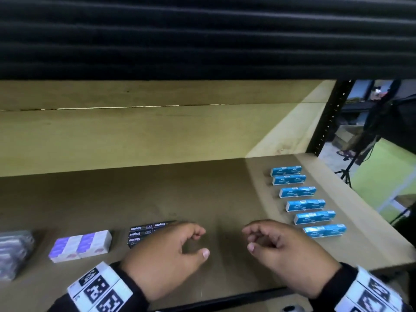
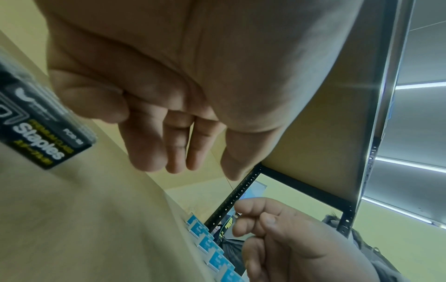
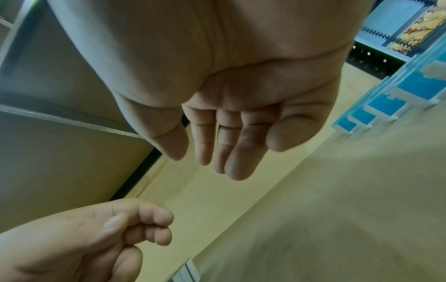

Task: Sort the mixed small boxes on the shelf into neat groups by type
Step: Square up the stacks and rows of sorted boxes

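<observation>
Both hands hover empty over the front middle of the brown shelf (image 1: pixel 202 194), fingers loosely curled. My left hand (image 1: pixel 200 243) hangs just right of a group of black staples boxes (image 1: pixel 144 233), partly hiding them; the same black staples boxes (image 2: pixel 43 133) appear in the left wrist view beside my left hand (image 2: pixel 193 167). My right hand (image 1: pixel 247 239) is left of a column of several blue boxes (image 1: pixel 308 203). In the right wrist view my right hand (image 3: pixel 207 164) holds nothing, with the blue boxes (image 3: pixel 391 103) at the right. White-and-purple boxes (image 1: pixel 82 245) sit further left.
A blurred grey-purple pack (image 1: pixel 13 253) lies at the far left edge. The wooden back wall (image 1: pixel 135 136) and a black ribbed upper shelf front (image 1: pixel 202 37) close the bay. A black perforated upright (image 1: pixel 331 118) stands at the right, beyond it a tripod (image 1: pixel 346 174).
</observation>
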